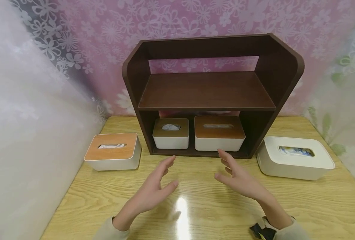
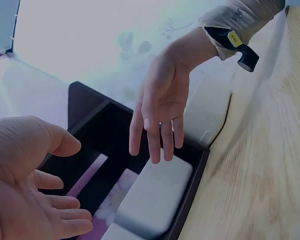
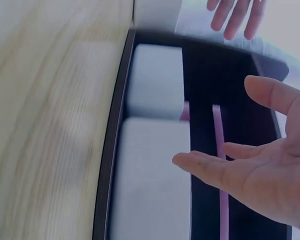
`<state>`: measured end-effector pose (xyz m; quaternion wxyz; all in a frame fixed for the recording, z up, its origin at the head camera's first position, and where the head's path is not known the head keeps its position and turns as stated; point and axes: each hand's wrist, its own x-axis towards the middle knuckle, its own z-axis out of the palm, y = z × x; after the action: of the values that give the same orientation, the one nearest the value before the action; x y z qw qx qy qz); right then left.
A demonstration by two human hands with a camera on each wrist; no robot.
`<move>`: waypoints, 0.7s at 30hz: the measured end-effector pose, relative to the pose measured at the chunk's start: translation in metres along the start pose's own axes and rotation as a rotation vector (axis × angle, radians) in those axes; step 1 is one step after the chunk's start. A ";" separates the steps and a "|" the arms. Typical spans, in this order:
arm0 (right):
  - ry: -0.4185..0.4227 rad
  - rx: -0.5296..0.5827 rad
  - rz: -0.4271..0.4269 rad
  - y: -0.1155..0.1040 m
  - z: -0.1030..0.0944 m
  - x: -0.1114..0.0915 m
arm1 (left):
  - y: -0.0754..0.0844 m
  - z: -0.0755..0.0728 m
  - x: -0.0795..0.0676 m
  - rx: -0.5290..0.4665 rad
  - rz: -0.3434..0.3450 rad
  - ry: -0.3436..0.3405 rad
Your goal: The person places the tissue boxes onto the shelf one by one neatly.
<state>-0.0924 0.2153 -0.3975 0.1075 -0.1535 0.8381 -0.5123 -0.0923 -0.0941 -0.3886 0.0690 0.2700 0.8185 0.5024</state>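
Observation:
My left hand (image 1: 153, 190) is held over the table before the shelf, thumb and fingers spread apart with nothing between them. Opposite it, my right hand (image 1: 240, 178) faces inward, its fingers loosely extended and holding nothing. Beyond the hands, a small tissue box (image 1: 171, 142) with a brown lid sits in the left of the shelf's lower compartment. Beside it stands a wider tissue box (image 1: 217, 144) with a reddish-brown lid, nearest to my right fingertips in the head view. Both boxes show their white sides in the right wrist view.
The dark brown two-tier shelf (image 1: 207, 90) stands at the back of the wooden table (image 1: 201, 220). To its left lies a tissue box (image 1: 112, 151) with a light wood lid. An all-white tissue box (image 1: 294, 158) is at the right. Flowered cloth (image 1: 111, 30) hangs behind.

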 end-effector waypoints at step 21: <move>-0.178 0.093 -0.089 -0.041 0.090 0.048 | -0.044 -0.082 -0.053 0.138 -0.022 0.431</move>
<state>-0.1003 0.1055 -0.4026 0.1655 -0.2303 0.7928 -0.5395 -0.0955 -0.2011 -0.3948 -0.1206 0.1517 0.8496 0.4906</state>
